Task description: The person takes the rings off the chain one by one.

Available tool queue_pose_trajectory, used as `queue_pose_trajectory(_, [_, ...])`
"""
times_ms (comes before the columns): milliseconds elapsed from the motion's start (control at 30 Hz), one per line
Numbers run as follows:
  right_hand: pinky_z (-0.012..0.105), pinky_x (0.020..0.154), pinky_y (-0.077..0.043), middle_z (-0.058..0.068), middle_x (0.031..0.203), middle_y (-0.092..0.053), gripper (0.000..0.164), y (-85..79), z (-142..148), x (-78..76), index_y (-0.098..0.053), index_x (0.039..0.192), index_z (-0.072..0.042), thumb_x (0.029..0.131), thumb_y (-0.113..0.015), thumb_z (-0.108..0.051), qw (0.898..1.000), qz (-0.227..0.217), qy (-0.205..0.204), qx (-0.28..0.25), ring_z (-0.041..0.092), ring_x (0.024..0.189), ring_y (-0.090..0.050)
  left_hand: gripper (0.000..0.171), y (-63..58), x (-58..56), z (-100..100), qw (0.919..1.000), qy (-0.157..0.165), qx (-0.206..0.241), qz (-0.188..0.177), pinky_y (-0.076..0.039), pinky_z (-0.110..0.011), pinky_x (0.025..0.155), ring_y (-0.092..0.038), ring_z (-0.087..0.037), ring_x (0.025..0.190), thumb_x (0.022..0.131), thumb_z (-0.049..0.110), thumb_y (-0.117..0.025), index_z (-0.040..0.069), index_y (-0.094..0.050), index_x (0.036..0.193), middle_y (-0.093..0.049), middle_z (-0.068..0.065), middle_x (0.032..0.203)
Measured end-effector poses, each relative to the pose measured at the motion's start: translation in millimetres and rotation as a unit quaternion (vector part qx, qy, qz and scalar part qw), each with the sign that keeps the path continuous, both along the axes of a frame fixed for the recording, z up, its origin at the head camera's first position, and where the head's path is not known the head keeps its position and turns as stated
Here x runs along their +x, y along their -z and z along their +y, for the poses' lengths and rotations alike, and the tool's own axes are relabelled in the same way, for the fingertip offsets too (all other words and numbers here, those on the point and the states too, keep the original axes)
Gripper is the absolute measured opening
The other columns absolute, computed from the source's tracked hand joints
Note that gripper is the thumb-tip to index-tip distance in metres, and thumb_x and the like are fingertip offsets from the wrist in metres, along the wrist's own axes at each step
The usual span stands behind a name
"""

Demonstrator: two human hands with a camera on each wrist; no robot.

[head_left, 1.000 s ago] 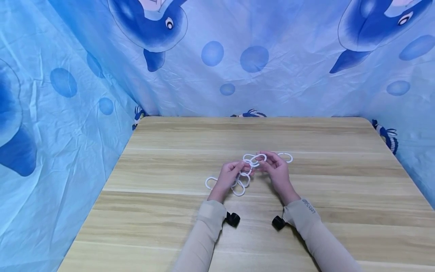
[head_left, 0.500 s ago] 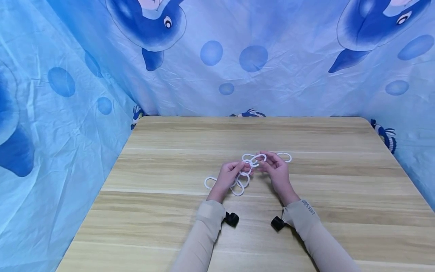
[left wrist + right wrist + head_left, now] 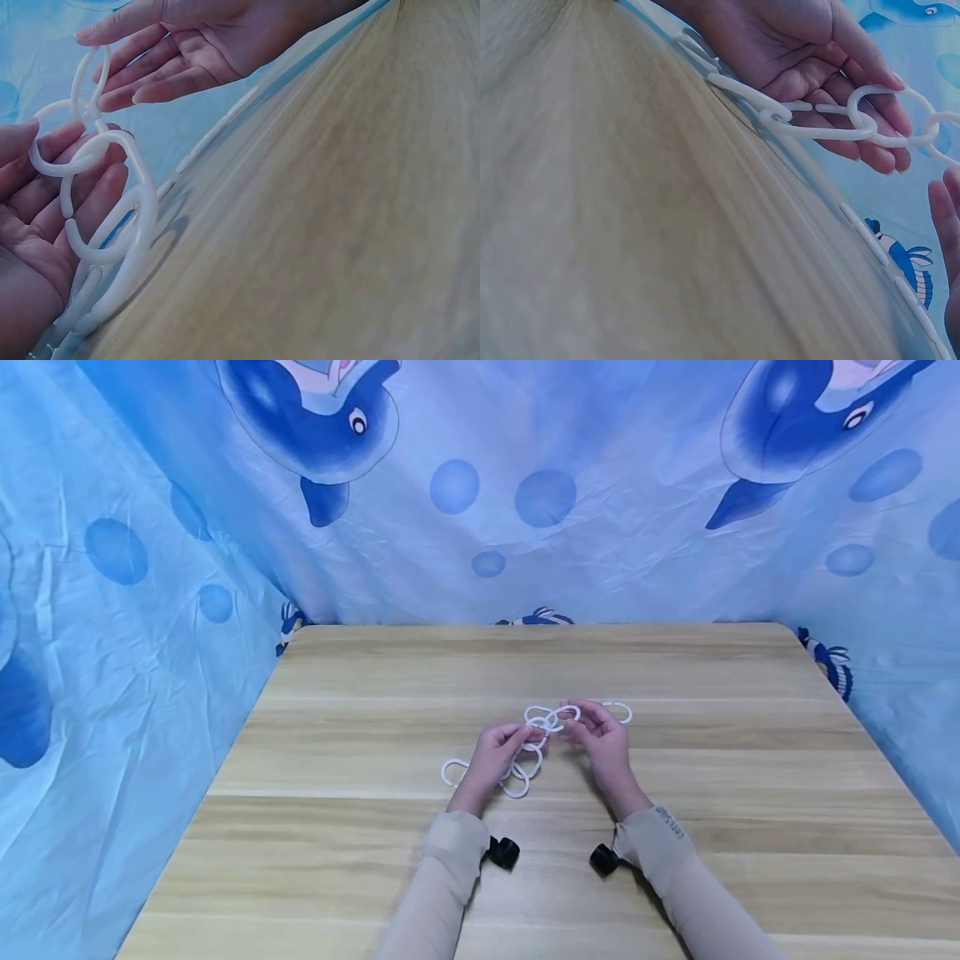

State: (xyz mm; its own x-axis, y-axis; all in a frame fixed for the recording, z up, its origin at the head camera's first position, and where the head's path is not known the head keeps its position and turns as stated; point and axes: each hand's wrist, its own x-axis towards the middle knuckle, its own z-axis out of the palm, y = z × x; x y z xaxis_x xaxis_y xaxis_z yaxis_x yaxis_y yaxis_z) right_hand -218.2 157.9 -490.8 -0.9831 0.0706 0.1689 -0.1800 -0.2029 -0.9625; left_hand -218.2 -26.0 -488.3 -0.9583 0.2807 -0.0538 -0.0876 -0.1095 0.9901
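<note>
A chain of white plastic C-shaped links (image 3: 529,762) runs between the two hands and trails down to the wooden table. My left hand (image 3: 493,758) pinches one link between thumb and fingers, with several joined links hanging below its palm in the left wrist view. At the chain's upper end, my right hand (image 3: 603,747) pinches another white link (image 3: 79,79) between thumb and fingertips. The held links pass through each other, as the right wrist view also shows at the interlocked links (image 3: 864,127). The right hand partly hides its end link in the head view.
A white link (image 3: 621,712) lies on the table (image 3: 712,843) just beyond the right hand. Part of another link (image 3: 452,772) shows left of the left hand. A blue dolphin-print cloth (image 3: 420,577) surrounds the table's back and sides. Both sleeves carry small black wrist cameras (image 3: 504,853).
The head view has shifted slightly. Both hands keep nearly the same place and hold on the chain; the link at the right fingertips has turned a little.
</note>
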Motion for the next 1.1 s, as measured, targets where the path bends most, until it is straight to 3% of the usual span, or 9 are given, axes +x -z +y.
queue_pose_trajectory(367, [0.031,0.074,-0.061,-0.008,0.099,-0.072,0.040,2.1,-0.6,4.5,-0.054,0.122,0.011,0.086,-0.069,-0.002,1.000,-0.016,0.021,0.000,0.008,0.090,-0.069,0.029,6.9,-0.4,-1.5,0.9996,0.008,-0.019,0.020,-0.058,-0.032,0.089,-0.071,-0.016,0.096,0.093,0.012,-0.063,-0.009,-0.065,0.113,-0.068,-0.025,0.112])
queue_pose_trajectory(733, [0.033,0.075,-0.061,-0.009,0.099,-0.073,0.037,1.6,-2.2,8.6,-0.055,0.121,0.012,0.086,-0.066,0.004,0.999,-0.012,0.030,-0.006,0.006,0.090,-0.070,0.027,5.3,2.2,-3.1,0.9993,-0.002,-0.026,0.028,-0.057,-0.027,0.089,-0.069,-0.028,0.104,0.091,0.004,-0.063,-0.012,-0.063,0.113,-0.066,-0.029,0.114])
queue_pose_trajectory(1100, [0.032,0.073,-0.061,-0.004,0.098,-0.073,0.036,0.3,2.6,8.6,-0.056,0.120,0.011,0.086,-0.066,0.004,0.999,0.002,0.046,0.002,0.007,0.089,-0.070,0.024,4.2,-0.3,-1.5,0.9974,-0.003,-0.046,0.055,-0.058,-0.030,0.088,-0.072,-0.019,0.093,0.090,0.003,-0.065,-0.010,-0.066,0.110,-0.069,-0.027,0.109])
